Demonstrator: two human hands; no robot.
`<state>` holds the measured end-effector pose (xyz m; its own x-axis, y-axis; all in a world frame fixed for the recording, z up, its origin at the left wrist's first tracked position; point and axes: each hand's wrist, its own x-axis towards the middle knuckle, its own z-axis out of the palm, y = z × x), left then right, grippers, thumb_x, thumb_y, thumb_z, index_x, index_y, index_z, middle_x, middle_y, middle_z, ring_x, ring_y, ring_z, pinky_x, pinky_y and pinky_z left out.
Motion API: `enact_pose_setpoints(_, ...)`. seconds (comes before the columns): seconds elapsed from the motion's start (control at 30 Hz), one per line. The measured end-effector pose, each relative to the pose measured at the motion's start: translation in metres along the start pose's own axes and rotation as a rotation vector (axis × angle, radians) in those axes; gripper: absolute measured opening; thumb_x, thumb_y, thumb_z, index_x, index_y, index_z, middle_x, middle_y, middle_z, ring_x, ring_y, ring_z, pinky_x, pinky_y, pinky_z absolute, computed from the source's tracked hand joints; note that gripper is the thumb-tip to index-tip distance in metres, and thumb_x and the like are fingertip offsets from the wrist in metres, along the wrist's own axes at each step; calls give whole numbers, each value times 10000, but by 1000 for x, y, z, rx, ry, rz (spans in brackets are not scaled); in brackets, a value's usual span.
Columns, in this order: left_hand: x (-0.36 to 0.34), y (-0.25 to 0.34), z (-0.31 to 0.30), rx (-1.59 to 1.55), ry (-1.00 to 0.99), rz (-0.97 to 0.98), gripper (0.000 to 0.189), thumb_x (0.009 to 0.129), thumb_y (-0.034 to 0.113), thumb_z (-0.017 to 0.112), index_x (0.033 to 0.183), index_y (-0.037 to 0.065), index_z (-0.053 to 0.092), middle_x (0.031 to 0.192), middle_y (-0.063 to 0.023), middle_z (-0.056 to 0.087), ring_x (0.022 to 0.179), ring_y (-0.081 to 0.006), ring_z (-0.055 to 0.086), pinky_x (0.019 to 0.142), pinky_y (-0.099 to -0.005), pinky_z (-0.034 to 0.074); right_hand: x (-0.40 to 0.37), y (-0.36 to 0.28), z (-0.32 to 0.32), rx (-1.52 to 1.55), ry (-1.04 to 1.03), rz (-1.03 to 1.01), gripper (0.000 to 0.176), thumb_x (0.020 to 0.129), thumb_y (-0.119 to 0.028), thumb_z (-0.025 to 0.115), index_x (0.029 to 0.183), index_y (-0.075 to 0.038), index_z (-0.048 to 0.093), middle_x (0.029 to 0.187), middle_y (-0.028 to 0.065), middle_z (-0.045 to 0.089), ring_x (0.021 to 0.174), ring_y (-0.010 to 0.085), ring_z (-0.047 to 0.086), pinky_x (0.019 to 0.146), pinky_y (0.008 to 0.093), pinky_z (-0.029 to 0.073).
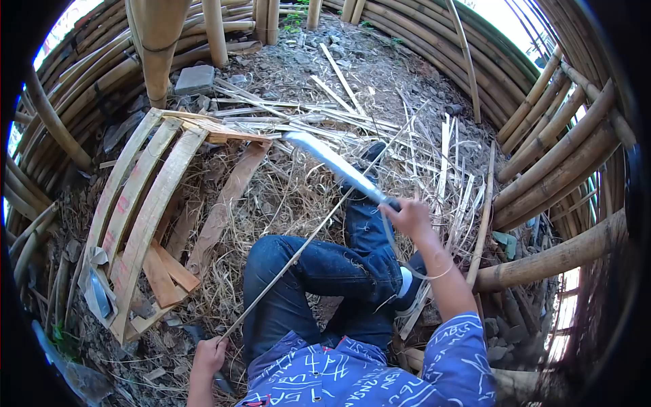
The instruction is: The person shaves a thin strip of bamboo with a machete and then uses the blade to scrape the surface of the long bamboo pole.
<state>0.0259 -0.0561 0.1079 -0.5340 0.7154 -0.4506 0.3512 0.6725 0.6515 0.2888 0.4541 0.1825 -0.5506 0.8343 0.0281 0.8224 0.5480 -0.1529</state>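
My right hand (pixel 409 218) is closed around the dark handle of a long-bladed knife (pixel 332 161), a machete by its look. Its bright blade points up and to the left, above my lower leg. Low in the view, my left hand (pixel 211 354) grips the near end of a thin bamboo strip (pixel 290 263). That strip slants up to the right across my knee and passes beneath the blade. A thin curled shaving (pixel 434 275) hangs by my right forearm. I sit on the ground with my legs folded in jeans (pixel 305 268).
A slatted wooden crate (pixel 146 224) lies at my left, with loose wood pieces beside it. Split bamboo strips (pixel 339 78) and shavings cover the ground ahead. Bamboo poles (pixel 549 251) rise at the right, and an upright post (pixel 157 61) stands at the upper left.
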Motion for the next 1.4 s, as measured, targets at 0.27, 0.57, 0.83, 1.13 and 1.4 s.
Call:
enact_pose_setpoints(0.27,-27,-103,-4,61,-140,-133,260,901,231,564,869,-7,665,626,-228,565,576,-379,586,543,-397,447,41,77,-65,-38,148,307,661,821,-699,514,789,-71,717,758,148,693,702,320,676,653,429,517)
enact_pose_setpoints(0.57,8,-151,35,-80,-246,86,264,905,238,557,878,-8,650,676,-249,550,620,-408,554,582,-400,454,27,136,1,367,296,461,747,843,-660,515,683,53,671,642,228,641,693,355,673,668,423,527)
enact_pose_setpoints(0.83,20,-184,58,-31,-233,187,296,901,224,554,825,-57,613,556,-192,479,501,-185,423,510,-375,399,10,61,9,1683,-80,668,670,827,-767,436,714,-106,432,517,-23,401,386,98,361,394,266,355)
enact_pose_setpoints(1.13,12,-180,62,28,-257,73,401,927,273,556,690,-51,553,504,-71,411,510,-125,383,479,-358,356,-35,56,52,1060,14,548,662,888,-634,506,595,-41,505,492,37,512,454,132,532,400,296,400)
enact_pose_setpoints(1.4,-10,-104,41,-208,-297,-240,455,949,307,546,633,-20,562,516,9,462,501,-93,421,464,-311,360,-54,13,6,235,84,114,646,787,-692,566,674,-60,639,586,160,612,597,359,632,548,429,481)
